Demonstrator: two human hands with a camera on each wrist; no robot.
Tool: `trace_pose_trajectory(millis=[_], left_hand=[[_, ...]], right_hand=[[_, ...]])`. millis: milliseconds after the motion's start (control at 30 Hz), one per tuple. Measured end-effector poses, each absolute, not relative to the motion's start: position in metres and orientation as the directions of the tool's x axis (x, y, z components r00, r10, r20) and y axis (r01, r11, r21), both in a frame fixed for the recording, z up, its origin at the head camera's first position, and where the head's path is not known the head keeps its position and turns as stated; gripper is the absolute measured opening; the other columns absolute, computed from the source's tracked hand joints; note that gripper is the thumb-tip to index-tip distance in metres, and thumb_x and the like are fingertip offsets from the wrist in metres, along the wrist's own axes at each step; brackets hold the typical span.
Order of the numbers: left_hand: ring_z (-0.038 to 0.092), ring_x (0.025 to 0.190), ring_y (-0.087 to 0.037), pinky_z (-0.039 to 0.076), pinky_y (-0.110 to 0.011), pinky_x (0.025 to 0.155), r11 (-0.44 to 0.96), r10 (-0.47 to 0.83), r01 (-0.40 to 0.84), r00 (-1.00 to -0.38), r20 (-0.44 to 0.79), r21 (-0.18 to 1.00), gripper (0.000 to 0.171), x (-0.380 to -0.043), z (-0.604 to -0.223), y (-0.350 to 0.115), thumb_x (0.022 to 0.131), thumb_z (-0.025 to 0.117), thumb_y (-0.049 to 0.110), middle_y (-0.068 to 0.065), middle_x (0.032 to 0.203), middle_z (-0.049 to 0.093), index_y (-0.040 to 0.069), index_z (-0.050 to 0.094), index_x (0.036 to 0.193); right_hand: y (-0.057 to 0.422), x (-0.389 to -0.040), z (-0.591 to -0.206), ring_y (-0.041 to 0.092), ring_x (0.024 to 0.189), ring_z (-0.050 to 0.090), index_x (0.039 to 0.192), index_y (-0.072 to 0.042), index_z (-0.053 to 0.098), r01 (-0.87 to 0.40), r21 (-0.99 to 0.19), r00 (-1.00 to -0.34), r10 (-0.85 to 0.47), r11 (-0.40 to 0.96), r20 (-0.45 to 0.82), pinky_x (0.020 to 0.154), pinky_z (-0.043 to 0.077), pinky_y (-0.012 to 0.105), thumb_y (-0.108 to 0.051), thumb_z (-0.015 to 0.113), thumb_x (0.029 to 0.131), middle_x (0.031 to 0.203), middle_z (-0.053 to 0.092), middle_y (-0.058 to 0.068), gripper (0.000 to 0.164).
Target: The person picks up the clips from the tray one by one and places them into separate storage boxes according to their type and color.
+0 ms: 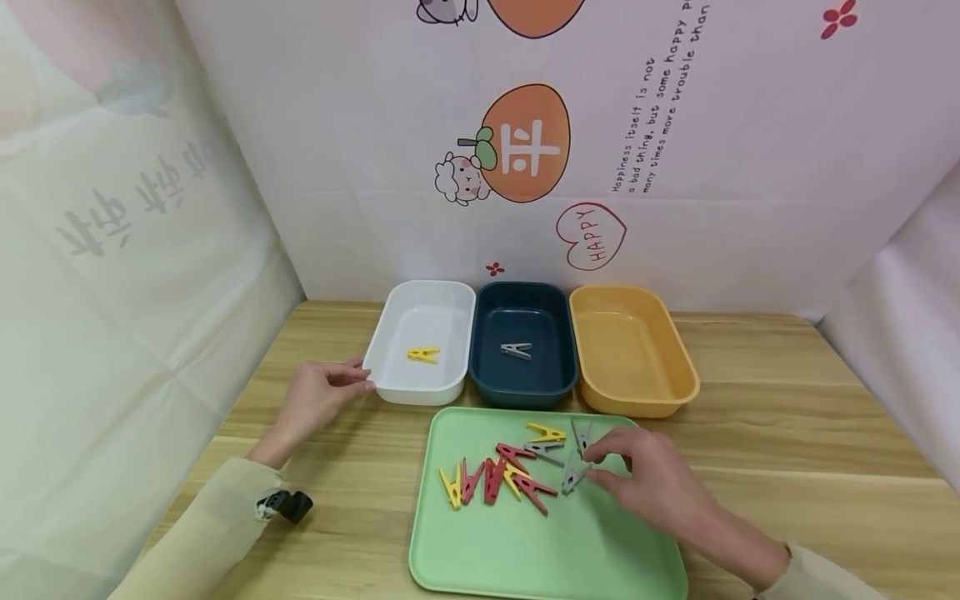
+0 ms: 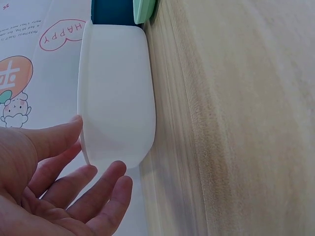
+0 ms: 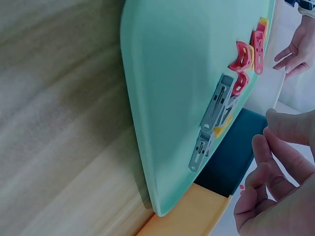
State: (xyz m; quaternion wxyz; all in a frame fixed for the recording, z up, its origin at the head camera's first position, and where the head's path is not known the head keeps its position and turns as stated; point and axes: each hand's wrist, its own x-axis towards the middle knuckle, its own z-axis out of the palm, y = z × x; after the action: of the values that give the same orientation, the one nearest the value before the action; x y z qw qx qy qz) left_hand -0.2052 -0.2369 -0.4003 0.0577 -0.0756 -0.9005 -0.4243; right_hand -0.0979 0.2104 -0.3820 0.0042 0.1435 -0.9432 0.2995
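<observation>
The grey clips (image 1: pixel 572 479) nearest your right hand (image 1: pixel 652 479) lie toward the far right of the green tray (image 1: pixel 510 554), among red clips (image 1: pixel 493 481) and yellow clips (image 1: pixel 547 433). Your right thumb and index finger are poised over the greys, bent but apart from them in the right wrist view, with nothing visible between the tips: you appear to have no clip gripped.

One yellow clip (image 1: pixel 423 355) sits in the white bin (image 1: pixel 420 398) and one grey clip (image 1: pixel 516 350) in the navy bin (image 1: pixel 525 400); the orange bin (image 1: pixel 637 408) holds none. With about ten clips on the tray, I judge you to be near the start, most of the work being left.

Your left hand (image 1: pixel 318 400) touches the white bin's near-left corner; I cannot tell whether it pinches the rim.

The clips look like plastic, slim and V-legged. The tray is matte, shallow and round-cornered; the bins are smooth, deeper rounded rectangles. Beneath runs a wood-grained table (image 1: pixel 352 500), backed by creased, printed cloth (image 1: pixel 375 167).
</observation>
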Motion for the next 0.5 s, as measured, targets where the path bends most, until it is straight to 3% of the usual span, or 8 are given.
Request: trace_pose_trajectory(millis=[267, 500], left_hand=[[0.07, 0.117, -0.039, 0.056, -0.019, 0.076, 0.625, 0.087, 0.186, -0.982, 0.17, 0.758, 0.022, -0.2058, -0.4023, -0.2363, 0.091, 0.085, 0.012, -0.017, 0.132, 0.069, -0.002, 0.08, 0.107], [0.07, 0.117, -0.038, 0.057, -0.022, 0.078, 0.625, 0.085, 0.186, -0.982, 0.171, 0.758, 0.021, -0.2054, -0.4015, -0.2369, 0.091, 0.085, 0.012, -0.017, 0.132, 0.069, -0.001, 0.081, 0.107]], right_hand=[[0.2148, -0.0929, -0.3904, 0.015, 0.079, 0.058, 0.098, -0.02, 0.084, -0.305, -0.568, -0.948, -0.302, 0.765, 0.103, 0.064, 0.046, 0.027, -0.01, 0.09, 0.084, 0.095, 0.074, -0.015, 0.018], [0.2133, -0.0919, -0.3925, 0.016, 0.079, 0.057, 0.098, -0.022, 0.083, -0.246, -0.584, -0.961, -0.272, 0.774, 0.045, 0.066, 0.046, 0.028, -0.011, 0.089, 0.085, 0.096, 0.074, -0.015, 0.017]])
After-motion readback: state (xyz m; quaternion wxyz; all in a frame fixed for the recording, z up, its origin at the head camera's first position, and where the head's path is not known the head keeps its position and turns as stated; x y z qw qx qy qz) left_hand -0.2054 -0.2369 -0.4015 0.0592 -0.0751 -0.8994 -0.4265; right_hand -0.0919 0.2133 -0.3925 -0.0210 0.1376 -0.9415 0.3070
